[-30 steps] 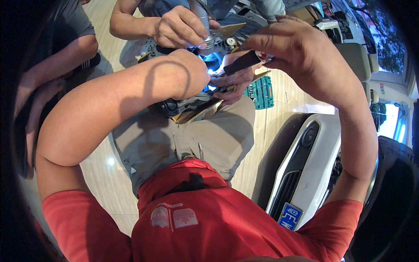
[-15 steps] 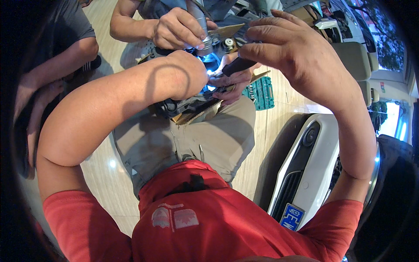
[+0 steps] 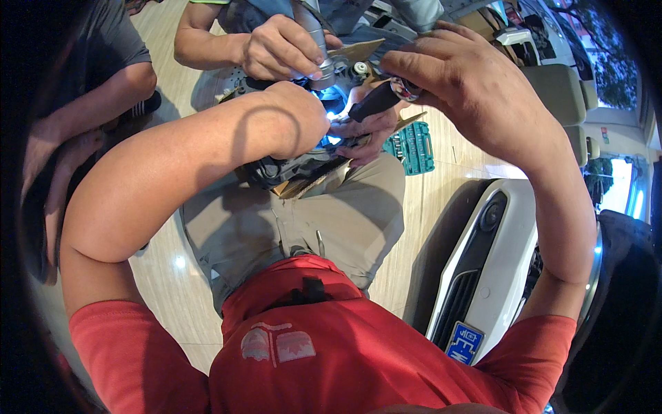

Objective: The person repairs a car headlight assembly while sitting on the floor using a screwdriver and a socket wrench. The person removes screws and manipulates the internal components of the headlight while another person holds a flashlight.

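Slantwise, black handle (image 3: pixel 374 101) toward lower left

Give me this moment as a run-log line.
left hand: at dark assembly, fingers hidden | right hand: at black-handled tool with shiny end | co-worker's hand: holding grey metallic cylinder | nearby: open teal tool case

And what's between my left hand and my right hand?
In the head view, a black tool handle lies between your left hand and right hand, with a co-worker's hand partly behind it.
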Demonstrator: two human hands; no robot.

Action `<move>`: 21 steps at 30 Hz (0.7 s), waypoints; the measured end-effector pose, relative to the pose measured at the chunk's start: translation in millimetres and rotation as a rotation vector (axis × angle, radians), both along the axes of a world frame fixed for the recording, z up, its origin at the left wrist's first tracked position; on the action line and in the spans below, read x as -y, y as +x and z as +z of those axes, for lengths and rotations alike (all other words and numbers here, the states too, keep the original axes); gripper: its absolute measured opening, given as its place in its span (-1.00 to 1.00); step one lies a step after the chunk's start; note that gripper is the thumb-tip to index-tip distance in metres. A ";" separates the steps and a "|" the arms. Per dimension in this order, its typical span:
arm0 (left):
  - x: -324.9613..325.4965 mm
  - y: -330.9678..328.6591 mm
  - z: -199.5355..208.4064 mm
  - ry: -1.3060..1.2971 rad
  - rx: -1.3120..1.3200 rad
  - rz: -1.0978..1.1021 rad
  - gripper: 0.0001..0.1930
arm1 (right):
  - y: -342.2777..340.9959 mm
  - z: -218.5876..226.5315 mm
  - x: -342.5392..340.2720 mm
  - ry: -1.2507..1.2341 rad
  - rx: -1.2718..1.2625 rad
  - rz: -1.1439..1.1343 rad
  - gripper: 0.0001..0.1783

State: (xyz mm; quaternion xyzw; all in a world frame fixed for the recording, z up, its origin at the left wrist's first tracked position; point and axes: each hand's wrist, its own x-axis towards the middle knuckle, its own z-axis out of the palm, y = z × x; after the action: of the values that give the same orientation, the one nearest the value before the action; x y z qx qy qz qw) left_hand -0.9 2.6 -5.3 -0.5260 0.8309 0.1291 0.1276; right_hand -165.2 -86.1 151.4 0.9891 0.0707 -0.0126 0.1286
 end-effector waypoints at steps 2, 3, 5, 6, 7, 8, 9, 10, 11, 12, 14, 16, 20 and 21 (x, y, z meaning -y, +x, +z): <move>-2.1 0.4 0.3 -0.034 0.001 0.004 -0.83 | 1.4 -2.5 0.0 0.069 -0.028 -0.136 -0.59; -1.8 -1.1 3.6 -0.021 -0.001 -0.001 -0.83 | -0.2 -4.5 -5.4 0.124 -0.047 -0.280 -0.62; -1.3 -2.3 9.8 0.000 -0.009 0.005 -0.84 | -4.6 -8.4 -10.6 0.288 -0.066 -0.447 -0.64; -1.4 -2.2 11.0 0.010 -0.015 0.015 -0.84 | -7.9 -11.9 -11.1 0.397 -0.065 -0.469 -0.64; -0.3 -1.2 5.6 0.016 -0.026 0.034 -0.84 | -9.0 -11.9 -13.8 0.453 -0.067 -0.498 -0.64; -0.6 -0.6 4.9 0.023 -0.037 0.055 -0.84 | -9.5 -12.1 -16.4 0.509 -0.067 -0.525 -0.64; -0.8 -0.3 5.2 0.011 -0.032 0.035 -0.84 | -7.6 -10.2 -21.8 0.512 -0.069 -0.559 -0.65; -1.0 -0.2 6.6 0.000 -0.028 0.015 -0.84 | -6.3 -9.8 -23.2 0.503 -0.064 -0.576 -0.65; -1.1 -0.5 6.0 -0.012 -0.035 0.013 -0.84 | -5.7 -9.0 -25.4 0.492 -0.057 -0.596 -0.66; -1.0 -0.9 5.7 -0.022 -0.042 0.010 -0.84 | -7.6 -11.9 -22.5 0.432 -0.021 -0.547 -0.66; -1.0 3.4 -5.0 -0.038 -0.079 0.047 -0.82 | -12.3 -19.7 -14.8 0.311 0.054 -0.448 -0.67; -6.1 10.0 -13.6 -0.119 -0.239 0.037 -0.80 | -10.2 -11.3 -15.8 0.300 0.001 -0.476 -0.65; -15.7 28.9 -7.7 -0.085 -0.373 0.117 -0.75 | -10.8 -10.0 -13.8 0.305 -0.045 -0.452 -0.60; -14.7 32.3 -8.6 -0.055 -0.411 0.099 -0.75 | -10.9 -11.5 -19.2 0.332 -0.015 -0.508 -0.58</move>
State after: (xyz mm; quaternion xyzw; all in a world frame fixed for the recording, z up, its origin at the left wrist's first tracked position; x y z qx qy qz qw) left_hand 31.4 17.3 -13.9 -0.5319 0.8159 0.2171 -0.0652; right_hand -176.2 -66.9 139.8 0.9825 -0.1769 -0.0400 -0.0427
